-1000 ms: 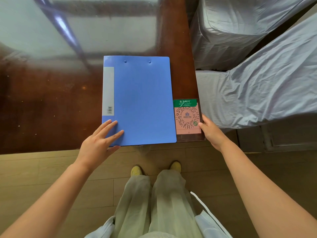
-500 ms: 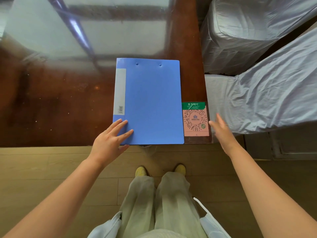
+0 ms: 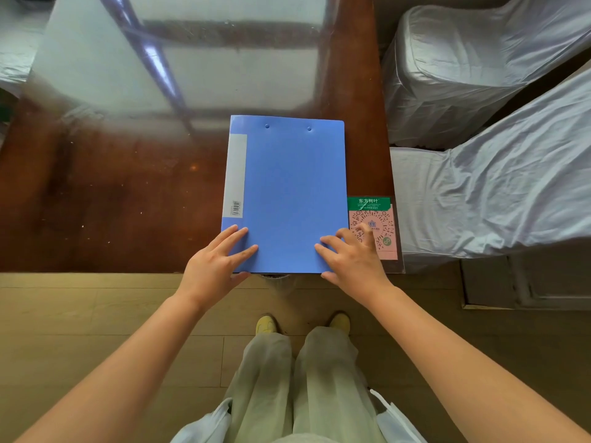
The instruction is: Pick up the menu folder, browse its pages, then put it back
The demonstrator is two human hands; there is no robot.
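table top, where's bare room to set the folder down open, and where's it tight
Free: the wide stretch of table left of the blue folder, and the glossy strip beyond its far edge. Crowded: the near right corner, where the QR card lies beside the folder, partly under the right hand. The left hand rests on the folder's near left corner.

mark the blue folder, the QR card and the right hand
blue folder (image 3: 287, 187), head view, middle of cover
QR card (image 3: 382, 219), head view, pink code area
right hand (image 3: 353, 260), head view, back of hand
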